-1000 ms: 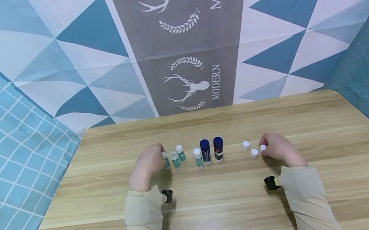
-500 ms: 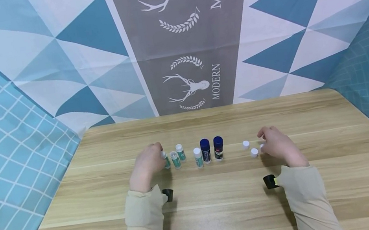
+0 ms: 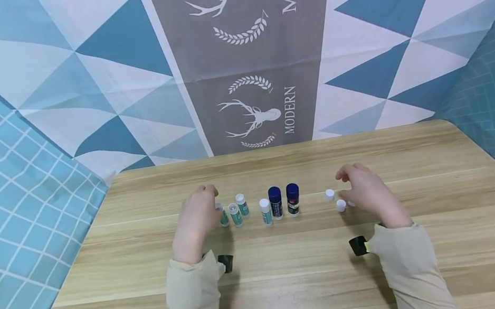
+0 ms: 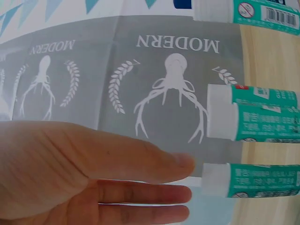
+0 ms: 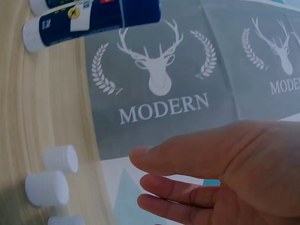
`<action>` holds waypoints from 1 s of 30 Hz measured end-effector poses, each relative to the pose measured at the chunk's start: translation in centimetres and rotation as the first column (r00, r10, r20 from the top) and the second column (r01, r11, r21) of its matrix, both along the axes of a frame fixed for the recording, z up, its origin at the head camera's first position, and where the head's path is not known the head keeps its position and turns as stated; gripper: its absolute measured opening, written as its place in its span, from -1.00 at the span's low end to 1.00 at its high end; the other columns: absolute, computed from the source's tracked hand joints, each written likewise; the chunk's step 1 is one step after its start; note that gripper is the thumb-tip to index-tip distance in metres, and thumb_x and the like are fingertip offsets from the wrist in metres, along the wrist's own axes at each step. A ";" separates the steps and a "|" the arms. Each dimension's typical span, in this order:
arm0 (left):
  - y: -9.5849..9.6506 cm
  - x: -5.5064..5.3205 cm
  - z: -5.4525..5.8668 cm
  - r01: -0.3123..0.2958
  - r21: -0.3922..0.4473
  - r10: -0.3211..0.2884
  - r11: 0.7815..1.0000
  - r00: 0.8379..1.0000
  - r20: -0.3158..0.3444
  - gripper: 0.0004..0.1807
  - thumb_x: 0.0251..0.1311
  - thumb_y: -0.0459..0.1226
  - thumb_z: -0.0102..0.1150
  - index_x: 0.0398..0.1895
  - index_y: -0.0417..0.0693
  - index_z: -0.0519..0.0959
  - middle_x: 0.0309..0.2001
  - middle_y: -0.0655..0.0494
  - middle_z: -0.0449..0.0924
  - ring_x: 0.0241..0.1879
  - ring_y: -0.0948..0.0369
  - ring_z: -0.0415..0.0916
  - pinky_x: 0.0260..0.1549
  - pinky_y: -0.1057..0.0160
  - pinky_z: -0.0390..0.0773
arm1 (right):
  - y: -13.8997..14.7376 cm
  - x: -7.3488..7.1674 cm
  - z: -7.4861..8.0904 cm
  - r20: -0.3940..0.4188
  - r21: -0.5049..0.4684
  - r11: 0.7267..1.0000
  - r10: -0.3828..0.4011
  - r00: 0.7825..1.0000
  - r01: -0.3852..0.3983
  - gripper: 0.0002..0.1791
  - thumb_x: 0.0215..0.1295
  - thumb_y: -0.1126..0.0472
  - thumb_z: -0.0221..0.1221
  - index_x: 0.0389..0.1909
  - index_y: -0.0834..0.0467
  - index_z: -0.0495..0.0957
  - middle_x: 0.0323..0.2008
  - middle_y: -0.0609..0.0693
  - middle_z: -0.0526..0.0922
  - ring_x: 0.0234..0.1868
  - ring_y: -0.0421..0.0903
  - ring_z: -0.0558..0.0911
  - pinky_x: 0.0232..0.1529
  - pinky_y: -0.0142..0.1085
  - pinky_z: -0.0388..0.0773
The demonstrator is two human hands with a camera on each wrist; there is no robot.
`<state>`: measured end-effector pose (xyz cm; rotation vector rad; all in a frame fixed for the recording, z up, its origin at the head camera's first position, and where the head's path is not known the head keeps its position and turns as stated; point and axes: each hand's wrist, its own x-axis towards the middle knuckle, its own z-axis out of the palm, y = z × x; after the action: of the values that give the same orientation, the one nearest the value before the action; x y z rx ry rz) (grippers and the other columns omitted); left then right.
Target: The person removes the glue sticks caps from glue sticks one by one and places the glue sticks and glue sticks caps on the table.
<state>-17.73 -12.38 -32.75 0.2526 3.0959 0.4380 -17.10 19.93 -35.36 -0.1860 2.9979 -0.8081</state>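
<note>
Right hand [image 3: 370,194] has drifted over centre-right caps [image 3: 341,205], left hand [image 3: 197,218] risen by centre-left tubes [image 3: 236,216], fingers parted, seemingly empty: likely release; regrasping needs lowering.

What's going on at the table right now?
A person's left hand is beside three green tubes, and their right hand is close to three loose white caps. Both hands look empty. Between them, another green tube and two navy-capped tubes stand upright on the wooden table.

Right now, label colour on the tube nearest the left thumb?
The label is mostly green, clearest in the left wrist view.
</note>
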 end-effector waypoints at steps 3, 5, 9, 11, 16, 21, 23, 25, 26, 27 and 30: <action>0.1 0.1 0.2 0.015 0.003 -0.015 1.000 0.999 -0.041 -0.67 0.02 -0.45 0.07 -0.08 -0.28 0.48 -0.12 -0.15 0.50 -0.25 0.01 0.49 -0.24 0.04 0.49 | -0.4 0.1 0.3 -0.020 -0.008 1.000 0.014 1.000 -0.014 -0.64 0.09 0.33 0.14 -0.06 0.35 0.41 -0.13 0.26 0.44 -0.13 0.15 0.45 -0.10 0.00 0.40; 0.2 0.2 0.4 0.022 0.000 -0.022 1.000 0.998 -0.056 -0.68 0.03 -0.42 0.11 -0.08 -0.27 0.49 -0.11 -0.15 0.50 -0.25 0.00 0.50 -0.25 0.05 0.49 | -0.6 0.2 0.5 -0.037 -0.012 1.000 0.022 0.999 -0.022 -0.65 0.10 0.33 0.13 -0.06 0.35 0.42 -0.12 0.26 0.45 -0.12 0.15 0.45 -0.09 0.01 0.40; 0.6 0.3 0.5 0.041 -0.003 -0.041 0.999 0.996 -0.082 -0.68 0.04 -0.39 0.16 -0.08 -0.25 0.50 -0.10 -0.14 0.50 -0.27 0.01 0.51 -0.27 0.08 0.51 | -1.3 0.4 0.8 -0.069 -0.019 0.999 0.026 0.997 -0.027 -0.67 0.12 0.32 0.15 -0.07 0.35 0.43 -0.12 0.26 0.46 -0.09 0.16 0.45 -0.06 0.02 0.40; 0.8 0.3 0.5 0.052 -0.007 -0.052 0.999 0.993 -0.106 -0.68 0.03 -0.38 0.17 -0.09 -0.25 0.51 -0.12 -0.13 0.51 -0.26 0.01 0.52 -0.26 0.08 0.52 | -1.8 0.5 0.9 -0.083 -0.018 1.000 0.021 0.996 -0.023 -0.67 0.12 0.32 0.16 -0.08 0.34 0.44 -0.11 0.26 0.47 -0.09 0.15 0.45 -0.06 0.02 0.40; 1.5 0.4 0.5 0.077 -0.023 -0.079 0.997 0.984 -0.163 -0.70 0.02 -0.34 0.20 -0.13 -0.24 0.53 -0.15 -0.10 0.53 -0.23 0.00 0.53 -0.23 0.08 0.51 | -2.9 0.6 1.0 -0.131 -0.036 0.999 0.026 0.991 -0.031 -0.69 0.13 0.31 0.16 -0.09 0.32 0.46 -0.11 0.24 0.49 -0.07 0.15 0.46 -0.04 0.01 0.40; 2.2 0.5 0.5 0.102 -0.001 -0.100 0.995 0.977 -0.190 -0.73 0.05 -0.33 0.18 -0.16 -0.24 0.54 -0.15 -0.09 0.53 -0.18 0.01 0.51 -0.18 0.08 0.50 | -3.9 0.7 1.1 -0.183 -0.080 0.996 0.030 0.983 -0.045 -0.71 0.13 0.34 0.17 -0.11 0.30 0.48 -0.12 0.22 0.52 -0.06 0.14 0.49 -0.02 0.00 0.41; 2.5 0.6 0.6 0.113 0.013 -0.108 0.994 0.975 -0.195 -0.74 0.06 -0.33 0.18 -0.16 -0.23 0.54 -0.15 -0.08 0.54 -0.17 0.02 0.51 -0.17 0.09 0.51 | -4.2 0.8 1.1 -0.208 -0.084 0.995 0.035 0.978 -0.054 -0.73 0.12 0.34 0.18 -0.12 0.28 0.50 -0.13 0.20 0.54 -0.08 0.12 0.50 -0.02 -0.01 0.41; 2.7 0.6 0.6 0.122 0.022 -0.115 0.992 0.974 -0.196 -0.75 0.07 -0.33 0.18 -0.16 -0.22 0.55 -0.15 -0.08 0.54 -0.18 0.04 0.51 -0.18 0.11 0.51 | -4.5 0.8 1.2 -0.234 -0.084 0.994 0.046 0.971 -0.067 -0.74 0.12 0.33 0.19 -0.14 0.26 0.51 -0.15 0.18 0.56 -0.09 0.09 0.51 -0.03 -0.02 0.42; 2.8 0.6 0.6 0.125 0.025 -0.118 0.992 0.973 -0.197 -0.76 0.07 -0.33 0.17 -0.16 -0.21 0.55 -0.15 -0.07 0.54 -0.20 0.05 0.51 -0.19 0.11 0.51 | -4.6 0.8 1.2 -0.249 -0.082 0.993 0.057 0.967 -0.080 -0.76 0.12 0.33 0.19 -0.15 0.25 0.52 -0.15 0.16 0.57 -0.09 0.08 0.52 -0.03 -0.03 0.42; 2.9 0.7 0.6 0.129 0.026 -0.121 0.991 0.973 -0.198 -0.76 0.07 -0.33 0.17 -0.17 -0.20 0.55 -0.15 -0.06 0.54 -0.21 0.06 0.52 -0.21 0.12 0.52 | -4.8 0.8 1.2 -0.262 -0.078 0.993 0.069 0.962 -0.093 -0.77 0.13 0.32 0.19 -0.16 0.24 0.53 -0.16 0.15 0.58 -0.10 0.07 0.52 -0.03 -0.03 0.43; 3.2 0.7 0.5 0.147 0.018 -0.140 0.989 0.967 -0.211 -0.77 0.05 -0.33 0.17 -0.19 -0.19 0.56 -0.17 -0.04 0.55 -0.25 0.08 0.52 -0.24 0.14 0.52 | -5.2 0.8 1.2 -0.291 -0.079 0.988 0.105 0.951 -0.134 -0.80 0.13 0.30 0.20 -0.20 0.21 0.56 -0.17 0.11 0.59 -0.08 0.05 0.53 -0.02 -0.05 0.43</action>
<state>-17.02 -9.21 -32.29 0.5548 3.2444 0.4896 -16.33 14.72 -34.20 -0.5272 3.1705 -0.9947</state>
